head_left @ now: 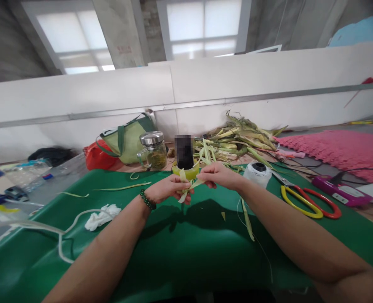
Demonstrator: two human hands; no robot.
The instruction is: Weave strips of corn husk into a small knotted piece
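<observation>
My left hand [166, 189], with a green bead bracelet at the wrist, and my right hand [219, 174] meet above the green cloth [173, 252]. Both are closed in a pinch on pale corn husk strips [188, 187] held between them. The strips' loose ends hang down between the fingers. Just behind my hands stands a dark object on a yellow-green base [186, 170]. Another long husk strip [247, 219] lies on the cloth under my right forearm.
A heap of corn husks [236, 141] lies at the back. A white thread spool [258, 172], yellow and red scissors [309, 202], a glass jar with metal lid [153, 151], a green bag [129, 139], a pink knitted mat [337, 151] and white cord [63, 235] surround the cloth.
</observation>
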